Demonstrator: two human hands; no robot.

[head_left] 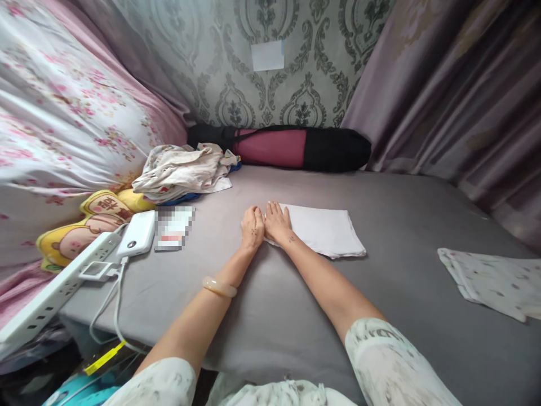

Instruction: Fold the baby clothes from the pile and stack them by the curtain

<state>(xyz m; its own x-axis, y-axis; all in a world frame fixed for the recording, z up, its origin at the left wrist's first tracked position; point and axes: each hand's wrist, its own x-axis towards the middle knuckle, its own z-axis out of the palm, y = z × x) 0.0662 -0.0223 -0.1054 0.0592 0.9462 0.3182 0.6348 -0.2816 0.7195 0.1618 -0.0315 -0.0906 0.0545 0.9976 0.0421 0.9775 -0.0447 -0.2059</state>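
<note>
A folded white cloth (323,230) lies flat on the grey sheet (262,299), in front of me. My right hand (277,222) rests on the cloth's left end, palm down with its fingers stretched out. Just left of it, touching or nearly touching, my left hand (253,226) is closed with its fingers curled at the cloth's left edge. What the left fingers hold, if anything, is hidden. A pale bangle (219,286) sits on my left forearm.
Crumpled clothes (181,172) lie at the back left, before a long black and red bag (270,149). Left are a phone (174,228), a power bank (137,233), a power strip (59,293) and a yellow cushion (76,239). A folded patterned cloth (490,282) lies right.
</note>
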